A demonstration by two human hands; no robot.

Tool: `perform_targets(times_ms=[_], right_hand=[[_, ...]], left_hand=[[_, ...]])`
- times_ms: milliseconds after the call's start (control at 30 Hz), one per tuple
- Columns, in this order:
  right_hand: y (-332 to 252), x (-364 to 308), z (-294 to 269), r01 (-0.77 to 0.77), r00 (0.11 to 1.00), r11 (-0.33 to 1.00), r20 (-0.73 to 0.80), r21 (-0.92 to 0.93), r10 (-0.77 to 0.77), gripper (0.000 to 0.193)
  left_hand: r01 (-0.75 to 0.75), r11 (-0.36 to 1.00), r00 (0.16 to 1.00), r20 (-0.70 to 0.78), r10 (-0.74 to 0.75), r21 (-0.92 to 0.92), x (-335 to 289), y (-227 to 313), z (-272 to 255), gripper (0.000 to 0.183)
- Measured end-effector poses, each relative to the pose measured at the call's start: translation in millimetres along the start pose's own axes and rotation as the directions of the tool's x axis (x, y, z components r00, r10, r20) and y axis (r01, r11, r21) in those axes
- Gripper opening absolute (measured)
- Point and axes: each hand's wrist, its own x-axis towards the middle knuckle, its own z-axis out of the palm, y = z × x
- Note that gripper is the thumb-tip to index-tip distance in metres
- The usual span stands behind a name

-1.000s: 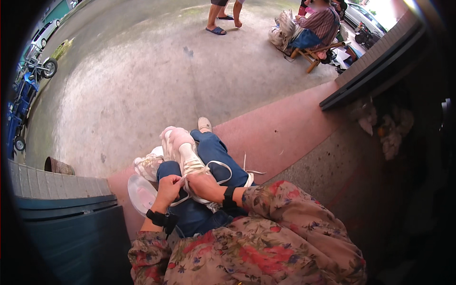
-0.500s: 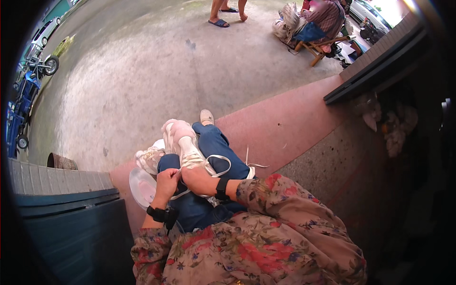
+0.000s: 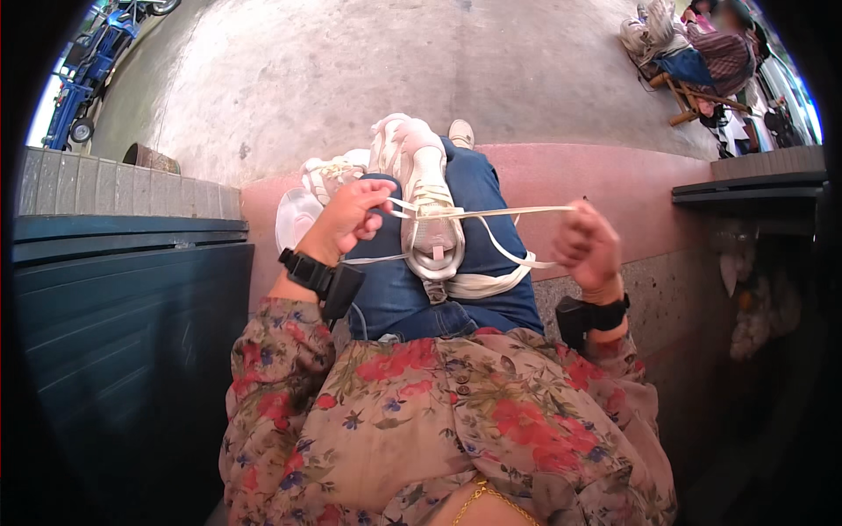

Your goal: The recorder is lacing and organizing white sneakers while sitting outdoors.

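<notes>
A pale white and pink sneaker (image 3: 423, 188) lies lengthwise on my lap, its heel toward me. My left hand (image 3: 355, 213) is just left of its lacing, thumb and finger pinched on a looped white shoelace (image 3: 401, 205). Out to the right, my right hand (image 3: 586, 248) is closed on the end of a cream shoelace (image 3: 517, 211) stretched taut across the shoe's opening. Another length of lace hangs in a curve below the right hand. A bundle of cream laces (image 3: 488, 285) rests on my right thigh.
Another pale shoe (image 3: 333, 174) sits beyond my left knee, beside a clear plastic container (image 3: 294, 219). Dark panels (image 3: 132, 307) stand on my left. A seated person (image 3: 719, 57) with a heap of pale items is at the far right. A rusty pot (image 3: 151, 158) stands far left.
My hands have spread apart from the shoe's lacing. The right has gone outward to the right, drawing a lace tight; the left has moved slightly outward with a loop. The view has tilted downward.
</notes>
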Motion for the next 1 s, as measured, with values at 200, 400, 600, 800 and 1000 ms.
perform_targets(times_ms=[200,400,600,800,1000], right_hand=[[-36.2,-19.4,1.0,0.341,0.917,0.909,0.126,0.241,-0.378,0.02],[-46.2,-13.4,1.4,0.395,0.799,0.815,0.279,0.425,-0.533,0.025],[-36.8,-12.4,10.1,0.288,0.814,0.942,0.475,0.171,-0.335,0.024],[-32.2,-13.3,9.8,0.231,0.831,0.964,0.488,0.134,-0.267,0.022],[-27.8,-16.4,6.8,0.232,0.846,0.962,0.458,0.145,-0.273,0.021]], left_hand=[[-0.014,0.891,0.99,-0.121,0.077,0.453,8.9,-6.2,28.0,0.024],[-0.032,0.849,0.98,-0.151,0.131,0.527,7.1,-7.0,23.9,0.025],[-0.065,0.581,0.975,-0.074,0.212,0.811,28.0,-17.2,31.7,0.02],[-0.292,0.558,0.917,0.061,0.394,0.776,31.5,-29.3,21.3,0.022],[-0.274,0.579,0.932,0.064,0.356,0.768,34.0,-38.0,21.6,0.017]])
